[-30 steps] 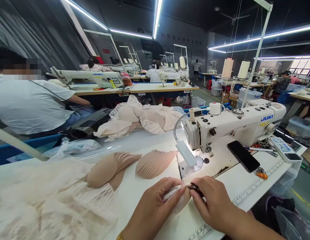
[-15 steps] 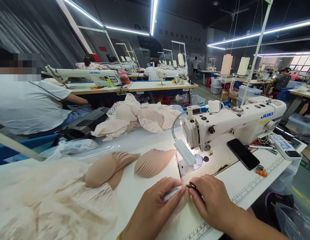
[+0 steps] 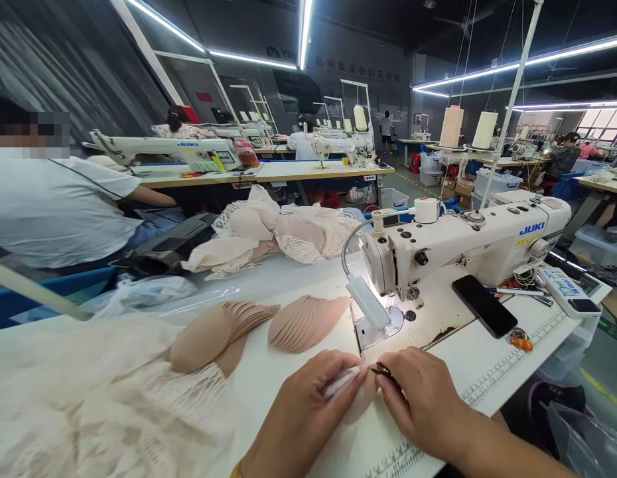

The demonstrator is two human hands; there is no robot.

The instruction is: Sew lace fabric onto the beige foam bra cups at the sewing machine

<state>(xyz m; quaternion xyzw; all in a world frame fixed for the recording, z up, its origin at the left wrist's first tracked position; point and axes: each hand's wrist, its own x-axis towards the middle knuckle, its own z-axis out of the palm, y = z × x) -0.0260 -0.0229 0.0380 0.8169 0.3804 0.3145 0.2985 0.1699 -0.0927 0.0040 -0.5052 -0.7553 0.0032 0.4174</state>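
Note:
At the front of the sewing table, my left hand (image 3: 303,411) is closed, pinching a folded piece of white fabric (image 3: 341,383) between thumb and fingers. My right hand (image 3: 425,401) is closed around small dark thread snips (image 3: 381,370), their tip touching or very near the fabric's edge at my left fingertips. Below the fingers hangs a thin beige piece (image 3: 365,398), partly covered by both hands. Just beyond is the needle plate (image 3: 374,337) of the white sewing machine (image 3: 468,242), lit by a small lamp (image 3: 368,304). Two fanned stacks of beige bra cups (image 3: 202,340) lie left of it.
Cream lace fabric (image 3: 99,398) covers the table's left side, and a lace pile (image 3: 288,232) lies behind the cups. Right of the machine bed are a black phone (image 3: 484,307), an orange-handled item (image 3: 521,344) and a control box (image 3: 570,292). A co-worker in white (image 3: 54,206) sits at left.
Both hands stay almost in place, with the fabric and snips still held. The beige piece under the fingers has shifted slightly and shows a little more.

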